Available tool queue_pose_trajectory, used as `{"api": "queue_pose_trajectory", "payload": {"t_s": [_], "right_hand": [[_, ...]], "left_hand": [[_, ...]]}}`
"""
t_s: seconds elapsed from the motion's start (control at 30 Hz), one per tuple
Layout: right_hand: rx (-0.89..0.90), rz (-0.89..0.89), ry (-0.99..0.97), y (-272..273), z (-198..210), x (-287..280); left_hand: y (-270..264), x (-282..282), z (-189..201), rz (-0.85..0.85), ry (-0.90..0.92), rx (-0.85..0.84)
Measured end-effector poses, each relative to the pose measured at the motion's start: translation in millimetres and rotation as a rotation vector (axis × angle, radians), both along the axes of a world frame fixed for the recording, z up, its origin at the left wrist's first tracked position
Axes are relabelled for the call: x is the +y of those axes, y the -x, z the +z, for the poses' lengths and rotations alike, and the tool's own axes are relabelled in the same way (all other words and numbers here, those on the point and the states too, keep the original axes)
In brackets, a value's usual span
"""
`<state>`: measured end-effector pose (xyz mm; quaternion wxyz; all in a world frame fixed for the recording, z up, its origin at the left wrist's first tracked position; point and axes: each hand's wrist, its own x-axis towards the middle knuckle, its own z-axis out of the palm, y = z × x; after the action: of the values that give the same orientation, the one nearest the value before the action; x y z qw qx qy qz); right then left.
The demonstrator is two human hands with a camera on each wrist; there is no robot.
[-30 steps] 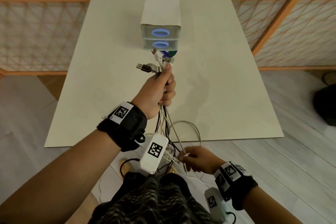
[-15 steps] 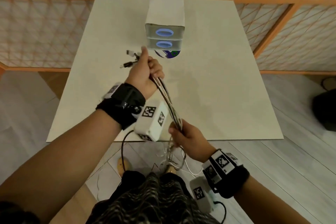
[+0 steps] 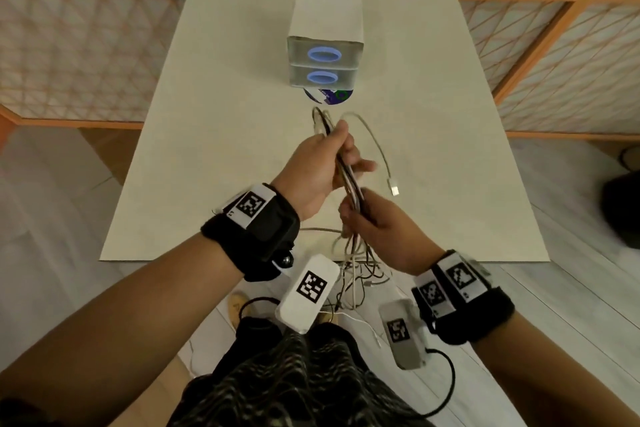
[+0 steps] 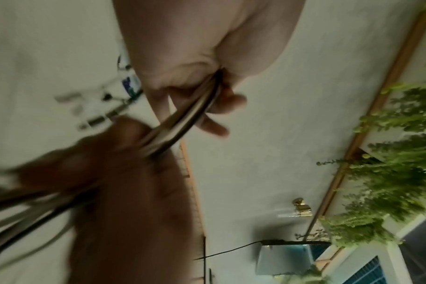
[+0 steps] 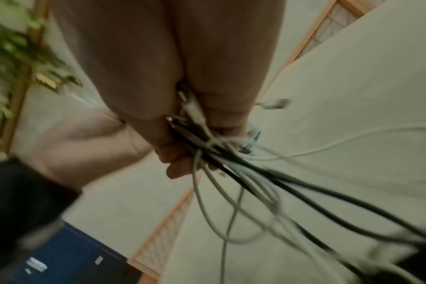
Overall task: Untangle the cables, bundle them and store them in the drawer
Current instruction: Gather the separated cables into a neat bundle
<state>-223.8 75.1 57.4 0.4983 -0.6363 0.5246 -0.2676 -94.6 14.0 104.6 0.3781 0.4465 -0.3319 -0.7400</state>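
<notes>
We hold the cables (image 3: 346, 173) in both hands above the near half of the desk (image 3: 207, 156). Our left hand (image 3: 311, 170) grips the upper part of the bunch, thumb laid along it and fingers (image 4: 214, 117) curled round, so that a folded loop of strands pokes out past the thumb toward the drawers (image 3: 325, 55). Our right hand (image 3: 377, 229) pinches the same bunch just below, close against the left, its fingers (image 5: 180, 161) wrapped round black and white leads. Under that hand the strands fan out loose and hang past the near edge toward the floor, still in a tangle. One pale cable arcs away to the right, and its plug (image 3: 394, 189) hangs over the desk right of our hands; whether it touches the surface we cannot tell. The drawers stand at the far edge, middle, both shut, each front bearing a blue oval ring. A disc (image 3: 329, 96) peeks out from under the unit's front. The wrist views are blurred, so single leads may be miscounted there
</notes>
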Motion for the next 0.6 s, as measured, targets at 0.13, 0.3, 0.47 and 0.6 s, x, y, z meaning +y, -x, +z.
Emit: {"api": "queue_pose_trajectory", "payload": {"t_s": [0.13,0.3,0.47,0.6], "right_hand": [[0.151,0.016,-0.104,16.1,-66.1,40.0],[0.395,0.073,-0.24,30.7,-132.5,75.4],[0.6,0.133,-0.344,45.5,-154.6,84.3],[0.8,0.195,-0.568,56.3,-151.5,77.2]], "left_hand": [[-12.1,-21.2,33.9,0.096,-0.035,0.201],[-23.5,-32.1,53.2,0.13,-0.031,0.265],[-23.9,-29.3,51.2,0.134,-0.071,0.33],[-20.7,-27.5,54.0,0.14,-0.054,0.353]]}}
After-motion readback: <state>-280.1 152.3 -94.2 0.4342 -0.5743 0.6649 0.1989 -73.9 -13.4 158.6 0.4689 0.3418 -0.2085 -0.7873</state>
